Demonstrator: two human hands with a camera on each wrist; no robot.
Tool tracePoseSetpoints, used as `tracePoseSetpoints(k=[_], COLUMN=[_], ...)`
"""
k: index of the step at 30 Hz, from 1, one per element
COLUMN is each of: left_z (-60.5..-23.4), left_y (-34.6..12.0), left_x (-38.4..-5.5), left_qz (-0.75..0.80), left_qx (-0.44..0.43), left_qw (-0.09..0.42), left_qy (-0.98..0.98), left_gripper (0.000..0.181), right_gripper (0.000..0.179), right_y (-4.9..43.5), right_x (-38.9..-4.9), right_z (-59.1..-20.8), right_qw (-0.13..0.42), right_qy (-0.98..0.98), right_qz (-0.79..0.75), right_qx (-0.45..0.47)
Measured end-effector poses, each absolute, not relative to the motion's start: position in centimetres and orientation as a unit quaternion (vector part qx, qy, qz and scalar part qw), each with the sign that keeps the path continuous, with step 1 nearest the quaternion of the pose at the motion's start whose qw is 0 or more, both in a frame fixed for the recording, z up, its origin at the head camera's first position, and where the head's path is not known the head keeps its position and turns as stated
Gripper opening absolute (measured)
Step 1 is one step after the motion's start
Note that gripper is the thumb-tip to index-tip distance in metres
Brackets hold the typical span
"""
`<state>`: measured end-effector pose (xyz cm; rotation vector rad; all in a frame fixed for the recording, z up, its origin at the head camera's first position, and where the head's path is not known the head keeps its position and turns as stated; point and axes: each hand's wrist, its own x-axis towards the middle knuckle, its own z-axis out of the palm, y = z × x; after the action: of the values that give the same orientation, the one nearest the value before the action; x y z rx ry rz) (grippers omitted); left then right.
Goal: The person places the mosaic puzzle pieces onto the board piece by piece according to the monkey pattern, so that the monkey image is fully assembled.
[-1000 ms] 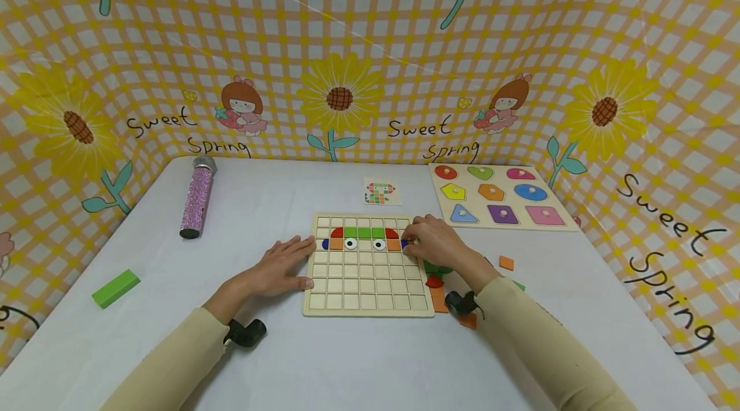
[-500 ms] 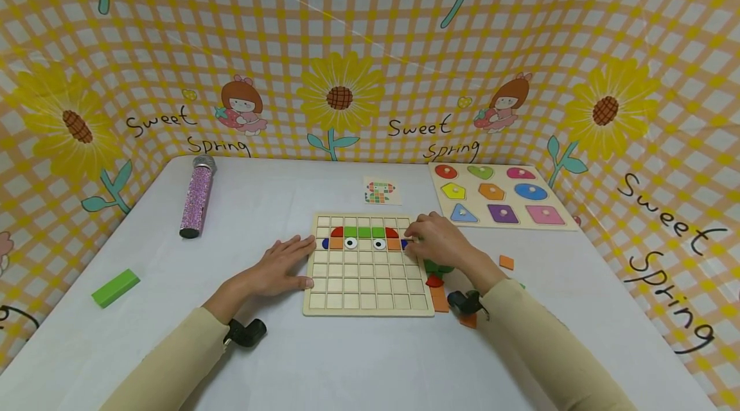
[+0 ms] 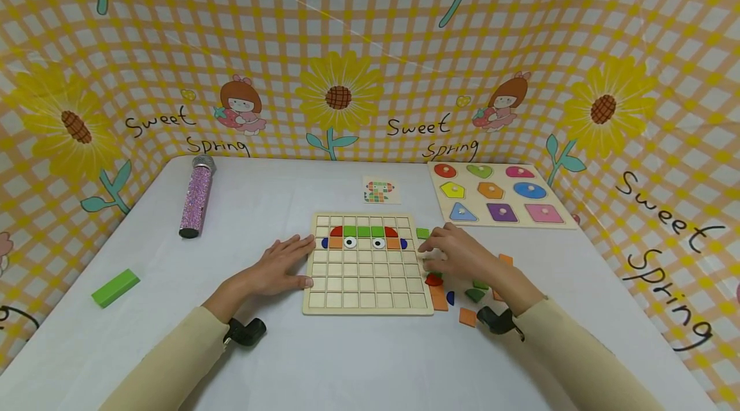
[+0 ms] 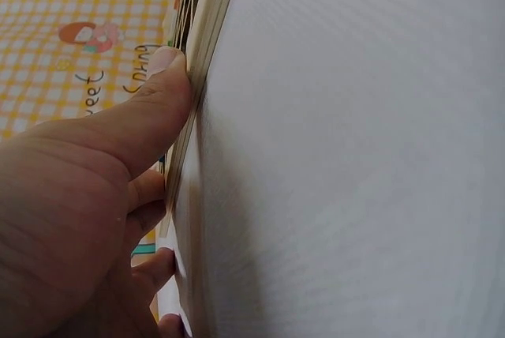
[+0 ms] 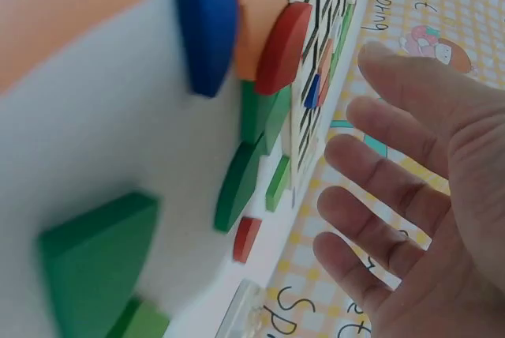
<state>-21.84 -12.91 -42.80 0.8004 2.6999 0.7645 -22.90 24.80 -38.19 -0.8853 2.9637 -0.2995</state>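
Centrally, one pale wooden grid board (image 3: 367, 284) lay flat on the white-covered worktop (image 3: 347, 366), its upper rows carrying red, green, orange, blue and eye-printed pieces (image 3: 350, 231). Left hand (image 3: 279, 268): rested, fingers relaxed, against the board's left edge. Right hand (image 3: 464, 257): was unclenched, fingers parted, just beside the right edge, near one blue half-round piece (image 3: 450, 298).

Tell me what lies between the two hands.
In the head view, the wooden grid board, holding coloured tiles, lies between the left hand and right hand.

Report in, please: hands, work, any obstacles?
Left hand touching pale wooden grid board, partly filled. Right hand open, holding nothing. Clutter: loose flat multicoloured pieces by board's right edge.
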Motion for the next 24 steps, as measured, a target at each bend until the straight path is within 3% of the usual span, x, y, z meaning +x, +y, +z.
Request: tracePoseSetpoints(k=[10, 24], left_z=[-42.7, -42.9], left_y=[-12.9, -13.0], left_x=[-21.8, -21.9], left_qz=[0.258, 0.261], left_qx=[0.271, 0.274], left_qw=[0.115, 0.116], left_qy=[0.920, 0.918], left_gripper=[0.076, 0.077], right_gripper=[0.032, 0.033], right_y=[26.6, 27.4], right_x=[-20.8, -20.6], right_z=[-38.4, -39.3], right_qw=[0.069, 0.046], right_qy=[0.948, 0.942], right_qz=[-0.105, -0.075], right_qx=[-0.292, -0.325])
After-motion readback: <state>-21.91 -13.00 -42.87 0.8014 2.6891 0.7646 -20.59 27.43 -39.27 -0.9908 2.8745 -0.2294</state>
